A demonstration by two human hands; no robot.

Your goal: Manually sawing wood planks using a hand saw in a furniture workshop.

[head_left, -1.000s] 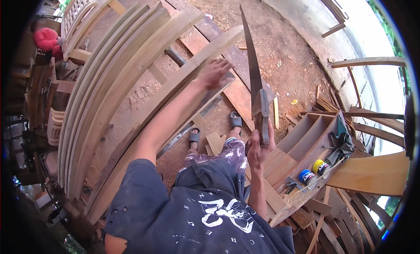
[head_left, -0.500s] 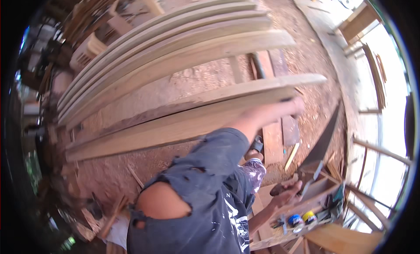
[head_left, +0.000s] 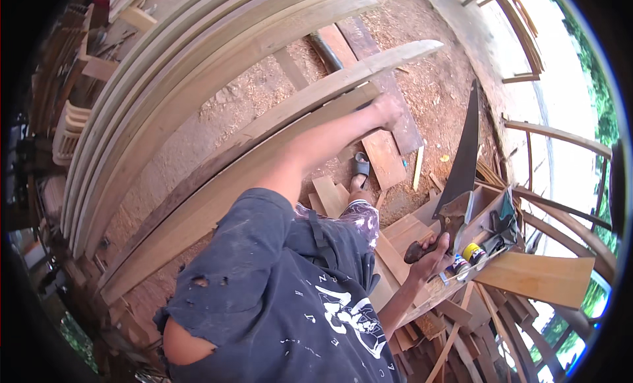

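My left arm stretches across a long pale plank (head_left: 264, 160), and my left hand (head_left: 388, 111) is at the plank's far right end. Motion blurs its fingers, so I cannot tell whether they grip anything. A small dark patch shows on the plank beside that hand. In my right hand (head_left: 433, 256) is the wooden handle of a handsaw (head_left: 463, 160), its long dark blade pointing up and away. The saw is held above an open wooden tool box (head_left: 486, 205). Another long plank (head_left: 290, 113), with a rounded end, lies just beyond the first.
Several curved planks (head_left: 178, 86) stand side by side at the far left. A yellow-labelled can (head_left: 472, 252) and a blue one (head_left: 456, 267) sit in the tool box. Board offcuts (head_left: 395, 244) lie near my legs. Wood shavings (head_left: 428, 73) cover the ground.
The view has shifted, so the planks and saw appear farther left and higher. My left hand is still by the plank's end; the saw remains in my right hand, its blade more upright.
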